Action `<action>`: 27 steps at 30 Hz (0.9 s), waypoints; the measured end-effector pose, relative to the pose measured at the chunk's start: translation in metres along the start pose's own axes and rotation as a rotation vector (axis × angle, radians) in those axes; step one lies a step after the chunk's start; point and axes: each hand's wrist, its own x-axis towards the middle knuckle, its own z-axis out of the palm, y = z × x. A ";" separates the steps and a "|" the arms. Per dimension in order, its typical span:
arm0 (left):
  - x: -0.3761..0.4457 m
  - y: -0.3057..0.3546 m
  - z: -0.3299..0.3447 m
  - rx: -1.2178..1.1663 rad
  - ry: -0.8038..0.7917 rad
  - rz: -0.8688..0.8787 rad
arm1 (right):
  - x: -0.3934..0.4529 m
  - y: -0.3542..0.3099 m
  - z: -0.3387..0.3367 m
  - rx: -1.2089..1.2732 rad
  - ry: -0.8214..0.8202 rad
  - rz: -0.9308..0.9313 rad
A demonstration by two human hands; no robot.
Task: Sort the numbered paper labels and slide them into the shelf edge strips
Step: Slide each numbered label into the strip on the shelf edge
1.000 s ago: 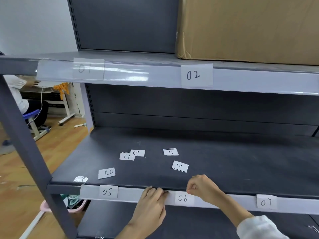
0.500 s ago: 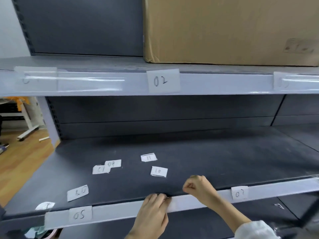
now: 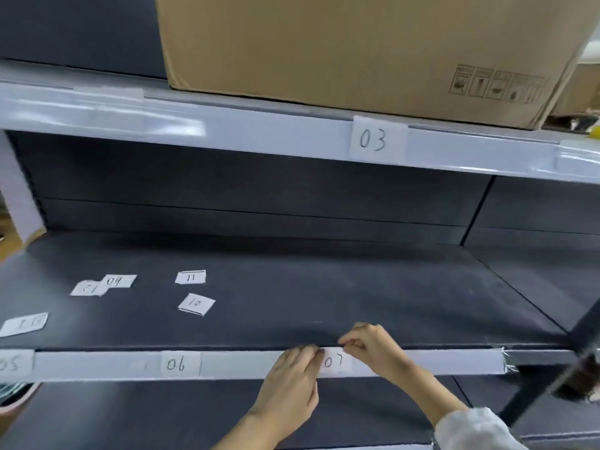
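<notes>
Both hands have slid rightward along the lower pale grey shelf edge strip (image 3: 246,365) since the earlier frame, from the white paper label marked 06 (image 3: 179,364) to the white paper label marked 07 (image 3: 336,362). Far left of the hands, loose white numbered paper labels (image 3: 191,277) lie on the dark grey shelf board (image 3: 357,287). Left hand (image 3: 292,381) presses curled fingertips on the strip at 07's left edge; right hand (image 3: 373,347) pinches its top edge. Above them sits the white paper label marked 03 (image 3: 376,139).
</notes>
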 end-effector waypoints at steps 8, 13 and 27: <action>0.029 0.012 -0.011 -0.123 -0.060 -0.228 | 0.004 0.008 0.000 0.023 -0.037 -0.044; 0.050 0.010 -0.011 -0.380 -0.053 -0.515 | 0.004 0.009 -0.002 0.021 -0.069 -0.044; 0.057 0.006 -0.009 -0.257 -0.150 -0.469 | 0.002 0.010 0.000 0.038 -0.051 -0.025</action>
